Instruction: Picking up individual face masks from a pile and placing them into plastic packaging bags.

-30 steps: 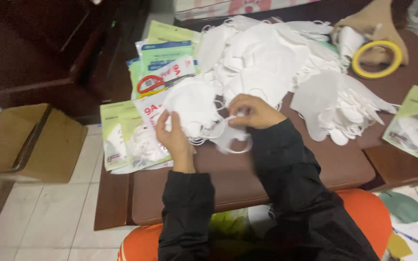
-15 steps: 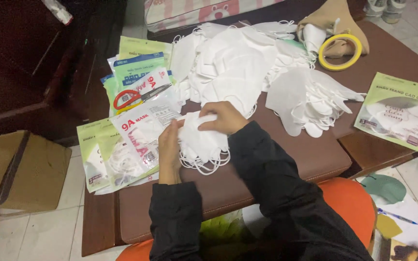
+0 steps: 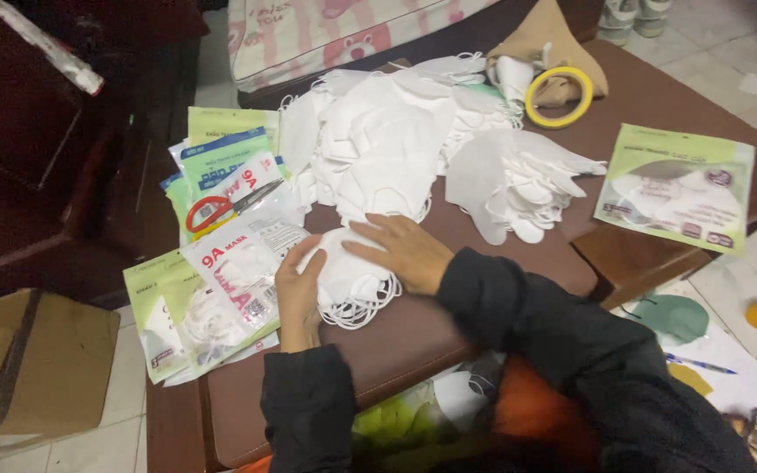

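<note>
Small stack of white masks point(image 3: 348, 276) lies on brown table point(image 3: 501, 263), near edge. Pressed flat from above by right hand point(image 3: 400, 252), fingers spread; left hand point(image 3: 298, 289) cupped vs. stack's left side. Scissors point(image 3: 221, 207) on mask packets point(image 3: 221, 289) nearby.

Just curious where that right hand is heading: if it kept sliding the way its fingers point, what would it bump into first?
The right hand lies flat on a small stack of white masks, fingers pointing left. Going on, it would likely meet the left hand at the stack's far edge, then the clear printed packet.
</note>
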